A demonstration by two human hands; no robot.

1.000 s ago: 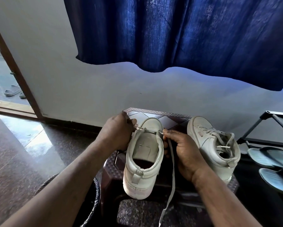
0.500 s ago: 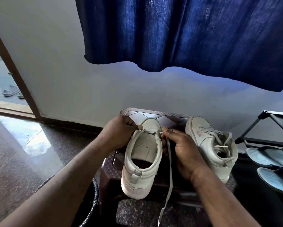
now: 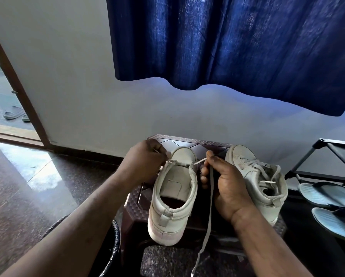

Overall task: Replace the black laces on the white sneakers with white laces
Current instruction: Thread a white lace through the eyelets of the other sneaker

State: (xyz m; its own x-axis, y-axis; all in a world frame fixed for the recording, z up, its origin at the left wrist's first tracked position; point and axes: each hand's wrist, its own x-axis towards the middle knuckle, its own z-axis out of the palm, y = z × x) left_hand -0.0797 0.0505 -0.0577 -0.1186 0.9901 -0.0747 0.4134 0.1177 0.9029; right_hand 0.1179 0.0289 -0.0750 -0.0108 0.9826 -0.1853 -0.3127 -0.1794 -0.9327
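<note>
- The fingertips of the left hand [image 3: 145,162] are hidden behind its own knuckles. Only a short bit of the white lace [image 3: 210,196] is seen coming out of its curled grip, at the front left eyelet.
- The lace's loose end is cut off by the bottom edge of the view. A dark round container [image 3: 113,246] at lower left is also cropped and cannot be identified.
- The lace is pinched between thumb and forefinger of the right hand [image 3: 227,184], just right of the near sneaker [image 3: 173,196]. From that narrow grip it hangs down past the heel.
- One span of lace is stretched across the frontmost eyelets, and the tongue below it is left bare.
- The near sneaker is set on a dark brown stool [image 3: 199,141] between the two hands, heel toward the camera. It is white and scuffed at the heel.
- The second sneaker [image 3: 255,176], laced in white, is placed just beside it on the stool and is partly covered by the right hand.
- Sandals [image 3: 327,194] at far right are cut by the frame edge.
</note>
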